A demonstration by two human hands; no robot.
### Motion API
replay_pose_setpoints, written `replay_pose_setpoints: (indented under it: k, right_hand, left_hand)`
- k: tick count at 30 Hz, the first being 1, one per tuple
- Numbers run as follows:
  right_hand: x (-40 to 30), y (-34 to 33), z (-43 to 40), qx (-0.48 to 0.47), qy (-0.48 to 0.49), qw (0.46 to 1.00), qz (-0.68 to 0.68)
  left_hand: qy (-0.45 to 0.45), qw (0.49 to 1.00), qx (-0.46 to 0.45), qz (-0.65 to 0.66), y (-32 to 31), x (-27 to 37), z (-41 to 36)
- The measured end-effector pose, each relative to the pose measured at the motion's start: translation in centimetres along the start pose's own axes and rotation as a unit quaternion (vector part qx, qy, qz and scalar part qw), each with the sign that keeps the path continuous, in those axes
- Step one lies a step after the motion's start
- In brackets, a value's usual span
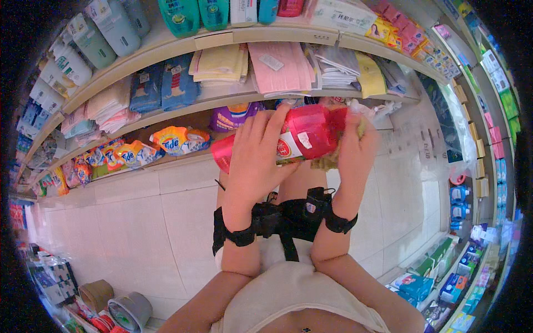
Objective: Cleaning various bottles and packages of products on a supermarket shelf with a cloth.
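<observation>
A glossy pink-red bottle (314, 120) with a white label lies tilted across the upper middle of the view. My left hand (256, 152) grips it around its lower part, fingers over the top and thumb below. At the narrower end, to the right, my right hand (360, 145) presses a crumpled yellow-green cloth (327, 161) against the bottle. Part of this cloth hangs below the bottle, and the rest is covered by the fingers. Both wrists wear black straps. A white price sticker (305, 140) is on the bottle's side.
Ahead stands a shelf unit with shampoo bottles (179, 16) on top, folded towels (279, 68) in the middle and Tide detergent bags (168, 141) below. More stocked shelves (479, 162) curve along the right. Buckets (131, 310) stand at lower left on the tiled floor (125, 233).
</observation>
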State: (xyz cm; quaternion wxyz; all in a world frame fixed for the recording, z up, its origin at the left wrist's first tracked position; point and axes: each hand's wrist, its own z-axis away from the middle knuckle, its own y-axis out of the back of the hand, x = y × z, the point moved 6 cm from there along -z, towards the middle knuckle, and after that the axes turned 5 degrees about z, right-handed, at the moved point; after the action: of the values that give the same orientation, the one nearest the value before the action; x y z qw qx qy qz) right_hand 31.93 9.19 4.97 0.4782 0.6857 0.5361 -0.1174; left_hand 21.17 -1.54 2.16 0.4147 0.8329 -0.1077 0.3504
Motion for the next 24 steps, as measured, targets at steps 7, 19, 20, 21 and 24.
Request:
replay_pose_setpoints:
  k: [7, 19, 20, 21, 24]
  right_hand:
    - [2.9, 0.1, 0.2, -0.011, -0.15, 0.961, -0.232]
    - [-4.5, 3.8, 5.0, 0.003, -0.013, 0.914, -0.406]
    - [-5.9, 3.9, 5.2, -0.024, 0.015, 0.913, -0.407]
    - [-6.3, 3.9, 5.0, -0.043, 0.035, 0.917, -0.395]
    - [-7.1, 4.1, 4.3, -0.069, 0.07, 0.916, -0.39]
  left_hand:
    - [-0.016, 0.993, -0.02, 0.117, -0.6, 0.0, 0.1]
    - [-0.209, 0.931, 0.134, 0.268, 3.2, 4.0, 1.9]
    - [-0.219, 0.927, 0.149, 0.265, 4.2, 4.2, 2.1]
    - [-0.225, 0.924, 0.153, 0.267, 4.4, 4.1, 2.3]
    - [-0.232, 0.923, 0.154, 0.265, 5.0, 3.9, 3.1]
